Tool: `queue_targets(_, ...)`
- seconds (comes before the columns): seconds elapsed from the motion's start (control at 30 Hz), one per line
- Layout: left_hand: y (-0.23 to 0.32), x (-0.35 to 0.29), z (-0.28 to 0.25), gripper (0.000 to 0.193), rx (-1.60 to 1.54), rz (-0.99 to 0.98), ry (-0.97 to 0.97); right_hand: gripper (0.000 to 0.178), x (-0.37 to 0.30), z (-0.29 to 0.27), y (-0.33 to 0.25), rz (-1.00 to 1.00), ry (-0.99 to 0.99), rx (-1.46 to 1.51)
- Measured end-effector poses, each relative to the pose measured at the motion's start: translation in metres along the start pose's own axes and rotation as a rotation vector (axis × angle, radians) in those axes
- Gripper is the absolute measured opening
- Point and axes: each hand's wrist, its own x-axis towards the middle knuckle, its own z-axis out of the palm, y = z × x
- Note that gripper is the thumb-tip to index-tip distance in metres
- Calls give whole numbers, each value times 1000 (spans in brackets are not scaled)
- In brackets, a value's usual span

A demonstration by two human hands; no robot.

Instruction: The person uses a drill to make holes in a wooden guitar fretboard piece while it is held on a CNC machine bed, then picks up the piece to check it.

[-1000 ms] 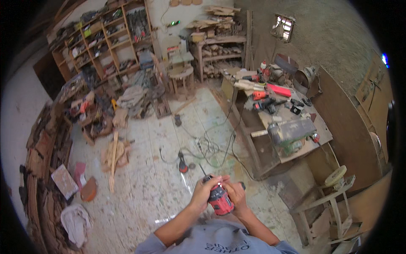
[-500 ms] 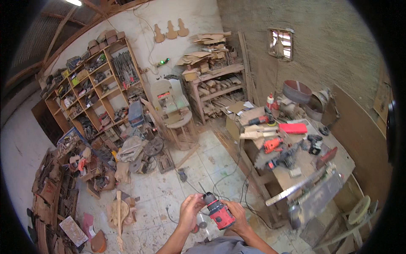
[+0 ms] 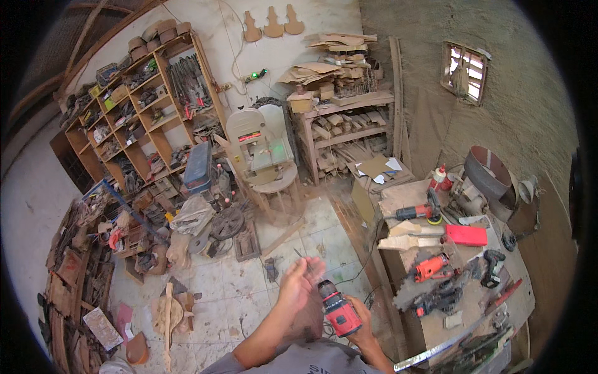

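Note:
A red and black cordless drill [image 3: 339, 313] is gripped by my right hand [image 3: 362, 325], its chuck pointing up and away from me. Just left of the chuck, my left hand [image 3: 297, 287] is raised with its fingers pinched round a thin drill bit [image 3: 298, 253]. The bit's tip sticks out beyond the fingers; its other end is partly hidden by them. A small gap shows between this hand and the chuck, so the bit appears apart from the drill.
On the right stands a workbench [image 3: 405, 193] with an angle grinder [image 3: 414, 212], an orange power tool [image 3: 431, 267], a red box [image 3: 466, 235] and wooden pieces. A bandsaw [image 3: 252, 140], a cubbyhole shelf [image 3: 165, 124] and a wood rack [image 3: 349, 137] line the back. A guitar-shaped wooden piece [image 3: 167, 318] lies on the floor.
My left hand has moved from the chuck up and away, and the bit that stood in the chuck is now in its fingers. The view has shifted, with the drill slightly further right.

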Motion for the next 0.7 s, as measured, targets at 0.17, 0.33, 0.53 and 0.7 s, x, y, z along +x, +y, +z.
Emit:
queue_targets(0.17,18,166,-38,18,238,20,-149,44,82,29,61,222,-30,-47)
queue_targets(0.33,-11,308,-87,10,298,-347,-109,21,236,79,119,308,308,251)
queue_targets(0.53,58,384,-23,37,698,-706,-163,59,390,95,196,667,222,960)
queue_targets(0.7,88,457,4,56,451,-787,-83,72,517,117,239,437,118,1383)
